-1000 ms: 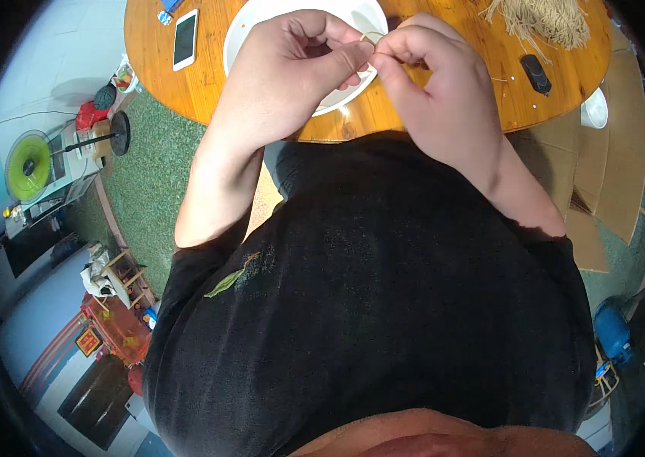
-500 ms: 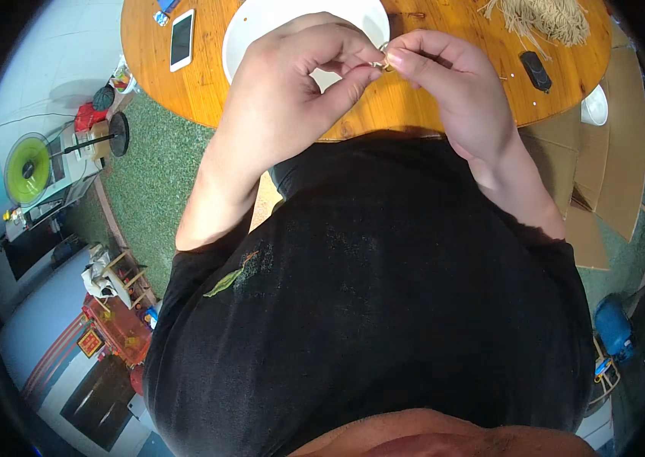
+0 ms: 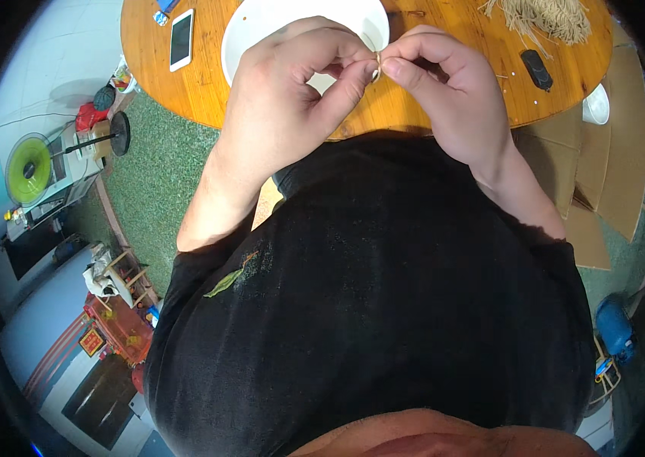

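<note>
My left hand [image 3: 292,95] and my right hand [image 3: 463,87] meet fingertip to fingertip above the near edge of the wooden table [image 3: 201,91]. Each pinches, thumb against index finger, a thin tan strand [image 3: 378,62] that seems bent into a tiny loop. Its exact kind is too small to make out, and fingertips cover most of it. Behind and partly under my left hand sits a large white basin [image 3: 233,46]. A bundle of beige strings [image 3: 558,21] lies at the far right of the table.
A white phone [image 3: 181,39] lies at the table's left, a small black object [image 3: 536,70] at its right. Flattened cardboard [image 3: 616,167] and a white bowl [image 3: 597,105] are beyond the right edge. A green-bladed fan [image 3: 28,169] stands off to the left.
Both pinched fingertips have shifted slightly left with the strand. My right hand has turned a little, and the loop now hangs below the fingertips.
</note>
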### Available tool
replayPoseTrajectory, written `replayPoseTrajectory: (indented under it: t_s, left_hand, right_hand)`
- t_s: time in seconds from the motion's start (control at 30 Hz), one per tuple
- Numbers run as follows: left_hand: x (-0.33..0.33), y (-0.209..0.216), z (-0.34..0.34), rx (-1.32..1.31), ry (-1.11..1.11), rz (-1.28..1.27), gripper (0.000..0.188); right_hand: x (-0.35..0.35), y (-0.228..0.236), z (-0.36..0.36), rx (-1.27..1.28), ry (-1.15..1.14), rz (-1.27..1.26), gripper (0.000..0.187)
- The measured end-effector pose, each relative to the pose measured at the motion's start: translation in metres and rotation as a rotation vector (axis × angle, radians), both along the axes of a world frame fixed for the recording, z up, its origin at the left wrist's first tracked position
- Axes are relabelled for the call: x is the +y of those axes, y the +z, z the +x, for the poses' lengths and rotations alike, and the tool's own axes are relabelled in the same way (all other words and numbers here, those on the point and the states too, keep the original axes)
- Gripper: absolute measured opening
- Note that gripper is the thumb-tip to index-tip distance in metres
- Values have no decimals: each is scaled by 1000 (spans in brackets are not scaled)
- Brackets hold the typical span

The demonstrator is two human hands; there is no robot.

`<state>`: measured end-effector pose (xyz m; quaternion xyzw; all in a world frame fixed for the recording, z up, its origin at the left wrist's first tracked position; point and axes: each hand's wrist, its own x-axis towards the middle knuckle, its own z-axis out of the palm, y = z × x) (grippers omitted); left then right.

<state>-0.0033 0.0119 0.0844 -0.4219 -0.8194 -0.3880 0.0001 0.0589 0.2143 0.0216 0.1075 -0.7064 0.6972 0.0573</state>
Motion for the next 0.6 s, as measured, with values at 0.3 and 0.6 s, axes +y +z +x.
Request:
replayPoseTrajectory:
  t_s: [0.3, 0.6]
  left_hand:
    - [-4, -13, -6, -109, 34, 114, 8]
    - [-6, -5, -7, -63, -14, 86, 6]
  right_hand:
    - [5, 8, -5, 448, -242, 479, 22]
    - [-13, -28, -58, 1161, -427, 26, 12]
